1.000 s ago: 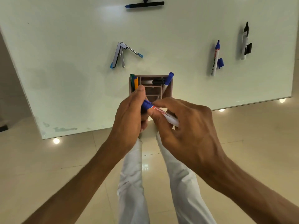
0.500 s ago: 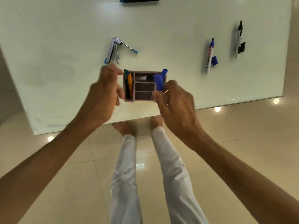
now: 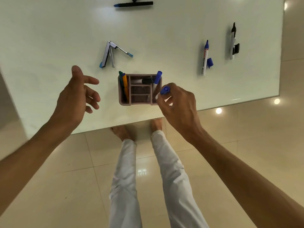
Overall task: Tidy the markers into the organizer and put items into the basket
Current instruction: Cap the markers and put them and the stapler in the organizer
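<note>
A pink organizer (image 3: 136,102) stands near the front edge of the white table (image 3: 49,38). Green and orange pens fill its left slot, a black-capped marker lies in the back one, and a blue-capped marker (image 3: 157,78) leans in the right slot. My right hand (image 3: 179,102) pinches a second blue-capped marker (image 3: 164,90) at the organizer's right slot; its lower end is hidden by my fingers. My left hand (image 3: 77,96) hovers left of the organizer, fingers spread, holding nothing. An uncapped blue marker (image 3: 204,58) with its cap beside it and an uncapped black marker (image 3: 232,41) lie at the right.
An opened stapler (image 3: 110,54) lies behind the organizer to the left. A black pen-like tool (image 3: 133,4) rests at the table's far edge. My legs in white trousers (image 3: 131,178) stand on a tiled floor below the table's front edge.
My left hand has let go of the organizer and drawn away to the left, fingers spread. My right hand stays at the organizer's right slot with the blue-capped marker.
</note>
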A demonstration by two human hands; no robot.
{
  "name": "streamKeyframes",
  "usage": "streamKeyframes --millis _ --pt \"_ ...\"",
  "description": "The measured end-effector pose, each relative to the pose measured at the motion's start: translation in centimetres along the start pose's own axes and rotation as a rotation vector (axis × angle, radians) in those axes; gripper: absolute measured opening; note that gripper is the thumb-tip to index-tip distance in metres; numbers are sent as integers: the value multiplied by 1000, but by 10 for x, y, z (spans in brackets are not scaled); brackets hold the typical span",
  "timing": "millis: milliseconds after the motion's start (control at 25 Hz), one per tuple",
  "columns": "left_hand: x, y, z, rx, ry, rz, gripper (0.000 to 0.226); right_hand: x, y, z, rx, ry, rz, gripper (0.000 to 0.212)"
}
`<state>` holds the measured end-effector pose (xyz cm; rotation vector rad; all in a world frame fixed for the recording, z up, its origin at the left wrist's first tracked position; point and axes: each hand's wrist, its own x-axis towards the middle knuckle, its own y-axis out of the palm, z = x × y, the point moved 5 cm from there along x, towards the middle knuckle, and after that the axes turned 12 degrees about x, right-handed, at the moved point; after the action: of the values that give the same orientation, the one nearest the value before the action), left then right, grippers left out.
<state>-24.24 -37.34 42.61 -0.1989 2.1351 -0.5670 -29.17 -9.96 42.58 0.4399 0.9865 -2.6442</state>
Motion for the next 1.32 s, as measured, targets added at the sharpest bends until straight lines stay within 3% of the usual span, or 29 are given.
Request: streamKeyframes --millis 160,320,400,560,880,1040,1240,1320 --pt "-1 15 -15 -3 45 36 71 4 2 -9 -57 33 95 55" --pt "3 17 -43 -11 113 21 68 31 -47 -51 -117 124 -168 33" --pt "8 21 -63 -13 148 12 66 56 -74 -85 -129 257 -318 35" --pt "15 35 -93 3 200 28 63 93 -73 -132 -168 389 -267 46" --pt "17 52 -99 14 213 101 65 102 -51 -123 -150 335 -336 24" --pt "16 59 -106 14 234 118 65 75 -96 -89 419 193 -536 14" --pt "19 81 -133 101 282 166 64 45 -169 -92 1426 447 -486 19" --pt "23 100 -148 187 314 199 60 44 -181 -103 1586 568 -463 26"
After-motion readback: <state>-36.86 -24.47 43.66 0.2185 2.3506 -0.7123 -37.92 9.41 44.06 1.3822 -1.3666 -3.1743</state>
